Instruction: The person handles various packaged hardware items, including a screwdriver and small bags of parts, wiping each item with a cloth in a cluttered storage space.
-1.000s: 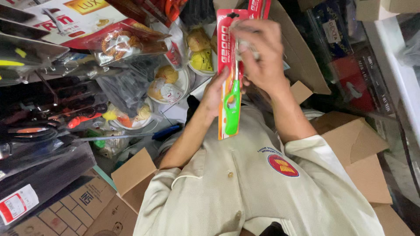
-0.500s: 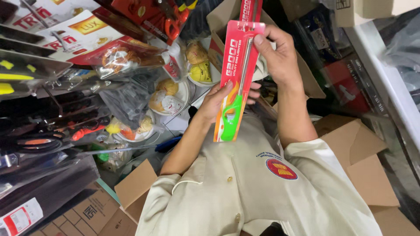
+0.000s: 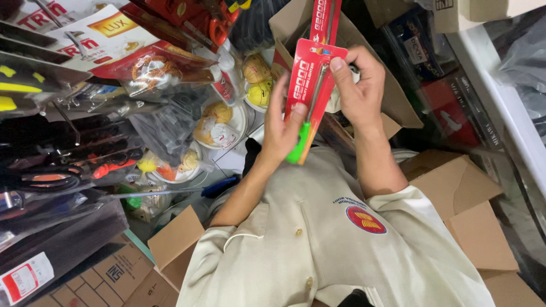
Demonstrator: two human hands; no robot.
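Brown cardboard boxes (image 3: 472, 193), packaged scissors (image 3: 199, 23), round yellow items on plates (image 3: 219, 122)

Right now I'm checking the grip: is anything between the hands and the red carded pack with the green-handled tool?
Nothing visible. The left hand holds the red carded pack at its lower edge, and the right hand pinches its upper right corner, both touching it directly.

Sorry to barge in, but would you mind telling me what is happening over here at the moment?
A person in a cream shirt is holding a long-necked lighter with a green handle, sealed on a red card, up in front of them with both hands. The left hand supports the lower end near the green handle, and the right hand grips the upper edge. Around them are open cardboard boxes, and packaged goods hang on a rack to the left.
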